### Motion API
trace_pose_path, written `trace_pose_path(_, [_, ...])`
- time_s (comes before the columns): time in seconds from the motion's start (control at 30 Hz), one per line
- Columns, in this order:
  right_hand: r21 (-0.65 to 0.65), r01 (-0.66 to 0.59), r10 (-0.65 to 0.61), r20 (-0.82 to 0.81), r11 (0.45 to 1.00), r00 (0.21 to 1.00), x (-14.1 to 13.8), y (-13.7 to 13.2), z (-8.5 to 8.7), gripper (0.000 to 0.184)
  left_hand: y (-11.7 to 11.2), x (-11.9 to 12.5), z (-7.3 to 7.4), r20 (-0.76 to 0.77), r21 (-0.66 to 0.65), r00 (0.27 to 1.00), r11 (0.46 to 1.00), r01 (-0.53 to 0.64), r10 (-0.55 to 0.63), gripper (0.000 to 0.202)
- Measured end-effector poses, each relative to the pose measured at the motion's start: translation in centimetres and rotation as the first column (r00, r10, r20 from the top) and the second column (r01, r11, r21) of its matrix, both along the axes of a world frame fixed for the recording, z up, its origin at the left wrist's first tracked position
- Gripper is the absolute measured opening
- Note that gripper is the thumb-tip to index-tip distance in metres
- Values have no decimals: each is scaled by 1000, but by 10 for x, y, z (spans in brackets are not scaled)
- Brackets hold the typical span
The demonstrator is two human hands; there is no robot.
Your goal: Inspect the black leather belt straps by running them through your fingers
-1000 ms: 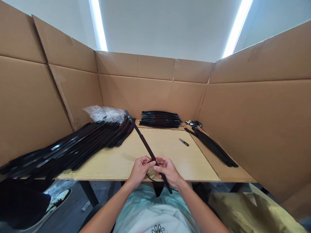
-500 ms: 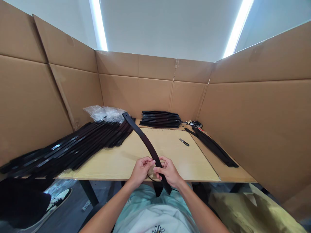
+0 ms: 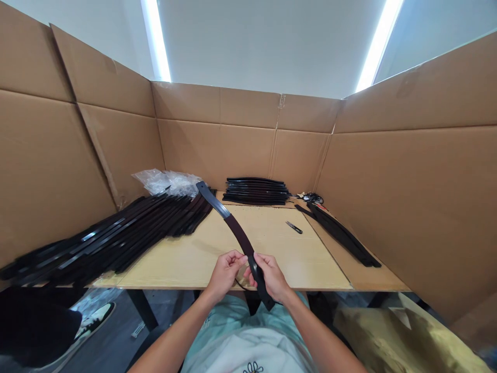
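1. The left hand [image 3: 224,274] and right hand [image 3: 272,277] were both down at the near edge of the tabletop, pretty close together, and both had hold of a long curved dark plastic strip [image 3: 239,239]. The right hand was wrapped around it properly, while the left hand's fingers [image 3: 237,258] were clenched in against it from the other side.
2. That strip was held up off the surface, kinda arcing away from the person. Its far end reached toward the left-hand pile, and its lower end poked down past the near edge.
3. Under all this sat a pale wooden tabletop [image 3: 272,246], with a thin black cord [image 3: 241,285] showing just below the hands.
4. On the left was a big overlapping pile of long black curved strips [image 3: 108,238], and a crumpled clear plastic bag [image 3: 166,181] sat at its far end.
5. Toward the far edge was a neater flat stack of black curved strips [image 3: 255,191].
6. Over on the right lay a smaller pile of black strips [image 3: 341,234], with a little tangle of dark cables [image 3: 310,198] beyond it.
7. A small slim black-and-silver hand tool [image 3: 294,227] lay by itself on the wood, right of the held strip.
8. Tall brown cardboard panels [image 3: 233,150] walled off the far side, left and right.
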State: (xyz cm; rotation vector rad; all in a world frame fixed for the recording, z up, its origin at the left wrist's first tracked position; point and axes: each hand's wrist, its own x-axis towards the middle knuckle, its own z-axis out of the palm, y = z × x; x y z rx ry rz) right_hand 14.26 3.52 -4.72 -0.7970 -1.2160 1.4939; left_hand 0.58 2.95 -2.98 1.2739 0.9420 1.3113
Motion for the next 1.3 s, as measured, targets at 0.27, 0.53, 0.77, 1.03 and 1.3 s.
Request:
trace_pose_path(0.27, [1, 98, -98, 45, 995, 994, -3, -4, 5, 55, -2, 1, 3, -33, 50, 999, 998, 42, -41, 36])
trace_pose_path(0.53, [-53, -45, 38, -131, 998, 991, 2, -3, 6, 36, 0, 4, 2, 44, 12, 999, 999, -31, 30, 38])
trace_pose_path(0.77, [-46, -78, 71, -140, 996, 988, 5, -1, 6, 31, 10, -2, -11, 93, -31, 995, 999, -18, 21, 41])
trace_pose_path(1.03, [-12, -126, 124, -111, 992, 986, 8, 2, 4, 34, 8, -3, -9, 40, 3, 999, 1000, -3, 3, 42])
trace_pose_path(1.3, [-62, -140, 132, -115, 988, 984, 12, -1, 3, 36, 4, -1, -6, -66, 72, 996, 996, -50, 55, 40])
